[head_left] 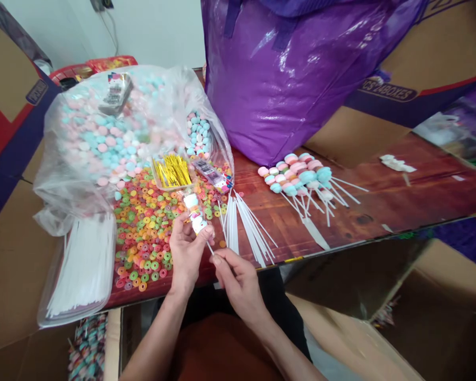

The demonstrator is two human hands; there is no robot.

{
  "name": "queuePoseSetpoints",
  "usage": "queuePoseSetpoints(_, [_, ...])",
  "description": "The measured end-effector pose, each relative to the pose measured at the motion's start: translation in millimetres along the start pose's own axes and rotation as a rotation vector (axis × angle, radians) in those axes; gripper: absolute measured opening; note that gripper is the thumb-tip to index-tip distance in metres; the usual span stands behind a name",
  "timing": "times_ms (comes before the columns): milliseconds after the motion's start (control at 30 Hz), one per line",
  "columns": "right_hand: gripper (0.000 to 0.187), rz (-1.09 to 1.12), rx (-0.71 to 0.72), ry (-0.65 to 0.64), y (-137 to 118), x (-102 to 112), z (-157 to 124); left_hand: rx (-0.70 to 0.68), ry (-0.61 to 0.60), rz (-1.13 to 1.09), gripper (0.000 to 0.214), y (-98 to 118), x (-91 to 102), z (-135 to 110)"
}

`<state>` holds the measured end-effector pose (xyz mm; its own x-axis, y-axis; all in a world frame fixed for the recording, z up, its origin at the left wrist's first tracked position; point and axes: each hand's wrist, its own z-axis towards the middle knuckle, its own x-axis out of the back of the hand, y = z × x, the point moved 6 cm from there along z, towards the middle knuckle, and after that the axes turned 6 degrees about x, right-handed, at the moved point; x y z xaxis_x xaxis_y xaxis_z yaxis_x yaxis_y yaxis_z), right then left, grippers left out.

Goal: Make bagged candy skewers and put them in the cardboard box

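Note:
My left hand (187, 248) is closed around a candy skewer in a clear printed wrapper (197, 219), with a pale piece at its top. Below it, my right hand (236, 275) pinches the white stick (210, 247) of the same skewer. Loose ring gummies (143, 233) in red, orange, yellow and green spread over the table beside my left hand. A clear tub of gold twist ties (171, 172) stands just beyond the skewer. Bare white sticks (248, 227) lie fanned out to the right of my hands.
Finished marshmallow skewers (297, 174) lie in a pile on the right. A big clear bag of pastel marshmallows (111, 137) fills the back left. White sticks (79, 264) fill a front-left container. Behind stands a large purple bag (277, 90), with cardboard boxes (432, 63) on both sides.

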<state>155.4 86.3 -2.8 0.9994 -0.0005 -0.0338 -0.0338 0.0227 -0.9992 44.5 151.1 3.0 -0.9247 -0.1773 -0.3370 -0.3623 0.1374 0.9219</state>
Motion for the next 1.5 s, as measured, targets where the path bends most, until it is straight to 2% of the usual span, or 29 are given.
queuePoseSetpoints(167, [0.027, 0.093, -0.047, 0.056, 1.6, -5.3, 2.1, 0.045, -0.042, -0.005, 0.047, -2.3, 0.0, 4.0])
queuePoseSetpoints(267, [0.031, 0.098, -0.028, 0.108, 2.3, -6.2, 4.6, 0.137, -0.062, 0.011, 0.053, -8.7, -1.2, -2.3])
queuePoseSetpoints(367, [0.036, 0.086, -0.006, 0.156, 3.1, -3.9, 6.5, 0.141, -0.051, 0.024, 0.059, -10.4, 0.2, -12.0])
queuePoseSetpoints(533, [0.036, 0.038, 0.007, 0.162, 2.8, -1.1, 7.6, 0.059, -0.010, 0.160, 0.038, -8.9, 4.5, -20.0])
queuePoseSetpoints(700, [0.034, -0.043, 0.021, 0.148, 1.8, 0.0, 8.1, -0.097, 0.059, 0.442, 0.022, -4.8, 12.2, -20.8])
queuePoseSetpoints(800, [0.033, -0.084, 0.010, 0.155, 3.9, 2.0, 7.5, -0.215, 0.050, 0.635, 0.020, -0.8, 12.4, -22.8])
queuePoseSetpoints(933, [0.030, -0.199, 0.048, 0.164, 3.0, 3.0, 6.0, -0.370, 0.012, 0.753, 0.023, 5.2, 7.1, -23.9])
queuePoseSetpoints(1067, [0.027, -0.376, 0.130, 0.149, -6.0, 0.9, 6.6, -0.433, 0.065, 0.789, 0.016, 8.8, 6.0, -22.5])
queuePoseSetpoints(1300, [0.026, -0.580, 0.259, 0.177, -18.4, -0.9, 8.5, -0.422, 0.128, 0.798, 0.008, 13.5, 4.9, -25.4])
queuePoseSetpoints(1433, [0.026, -0.582, 0.218, 0.159, -16.6, -2.1, 9.5, -0.468, 0.194, 0.735, 0.006, 18.3, 5.9, -26.7])
queuePoseSetpoints(1500, [0.027, -0.523, 0.163, 0.141, -14.4, -1.3, 10.4, -0.477, 0.155, 0.680, 0.007, 17.2, 4.7, -26.2])
